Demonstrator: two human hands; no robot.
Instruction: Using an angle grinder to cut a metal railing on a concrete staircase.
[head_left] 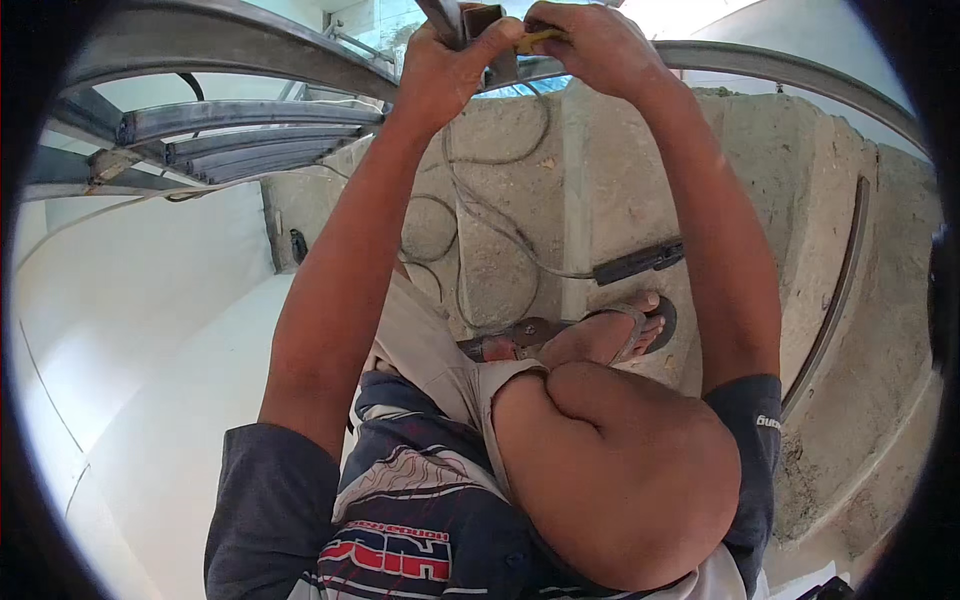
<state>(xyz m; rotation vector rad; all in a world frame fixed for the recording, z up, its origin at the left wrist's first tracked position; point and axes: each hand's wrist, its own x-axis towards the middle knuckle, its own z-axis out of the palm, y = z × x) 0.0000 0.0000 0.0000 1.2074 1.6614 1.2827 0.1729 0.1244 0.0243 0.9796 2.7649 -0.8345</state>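
Note:
Both my arms reach up to the far edge of the view. My left hand (445, 70) is closed around a grey metal piece (503, 68) beside an upright metal bar (442, 18), its thumb pointing to the right. Close by on the right, my right hand (605, 50) pinches a small yellow thing (540, 42) against that metal piece. Its exact kind is too small to make out. Behind both hands runs a curved-looking metal frame bar (770, 62).
Metal frame bars (250, 118) stand at the upper left. A cable (500, 225) loops over the concrete step (510, 280) to a black electrode holder (640, 262). A reddish-dark tool (500, 343) lies by my sandalled foot (610, 335). A long metal strip (835, 290) rests at the right.

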